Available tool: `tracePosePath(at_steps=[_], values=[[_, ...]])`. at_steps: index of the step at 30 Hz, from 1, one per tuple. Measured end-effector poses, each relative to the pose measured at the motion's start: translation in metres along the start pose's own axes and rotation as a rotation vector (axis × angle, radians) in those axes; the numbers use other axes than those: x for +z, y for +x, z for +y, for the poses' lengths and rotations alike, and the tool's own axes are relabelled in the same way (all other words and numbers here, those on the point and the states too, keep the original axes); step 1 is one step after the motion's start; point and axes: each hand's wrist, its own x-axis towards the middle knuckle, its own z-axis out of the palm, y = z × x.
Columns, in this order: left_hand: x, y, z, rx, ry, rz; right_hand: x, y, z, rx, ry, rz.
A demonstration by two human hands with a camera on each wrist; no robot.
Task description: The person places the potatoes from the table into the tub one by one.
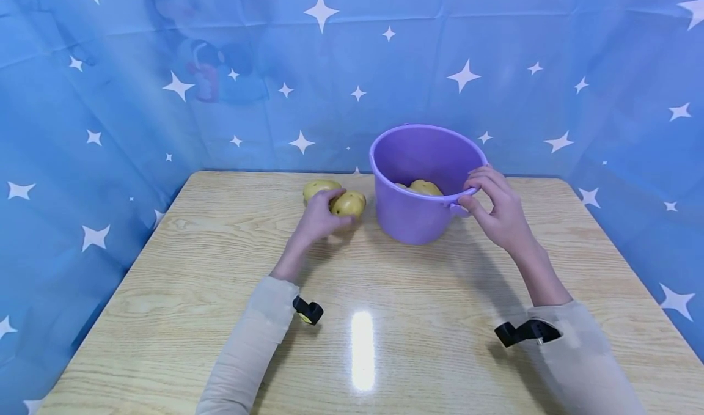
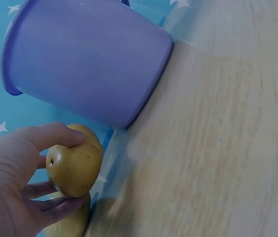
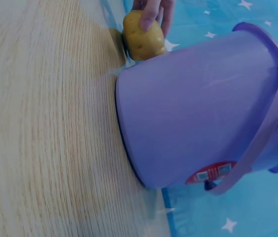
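Observation:
My left hand (image 1: 321,217) grips a yellow-brown potato (image 1: 349,204) between thumb and fingers, left of a purple bucket (image 1: 409,222). In the left wrist view the same potato (image 2: 75,165) hangs close to the table, near the bucket's base. A second potato (image 1: 319,187) lies just behind it, partly covered by the fingers. Potatoes (image 1: 426,187) show inside the bucket, their lower parts hidden by its wall. On the bucket's right side, my right hand (image 1: 497,210) pinches the rim. The bucket's handle (image 3: 267,133) hangs down along its outside.
The bucket stands near the back edge of a wooden table (image 1: 181,305). A blue cloth with white stars (image 1: 264,48) hangs behind the table and along both sides. A red label (image 3: 210,172) is on the bucket's wall.

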Motion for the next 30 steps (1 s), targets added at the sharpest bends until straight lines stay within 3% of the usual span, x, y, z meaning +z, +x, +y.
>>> tracePosePath(at_steps=[12,23,30], values=[[-0.008,-0.002,0.015,-0.030,-0.096,0.099,0.001,0.013,-0.040,-0.010,0.011,0.019],[-0.015,0.000,0.032,0.027,-0.157,0.239,0.000,0.015,-0.043,-0.006,0.011,0.017],[-0.019,0.003,0.043,0.053,-0.146,0.286,0.000,0.014,-0.042,0.004,0.014,0.025]])
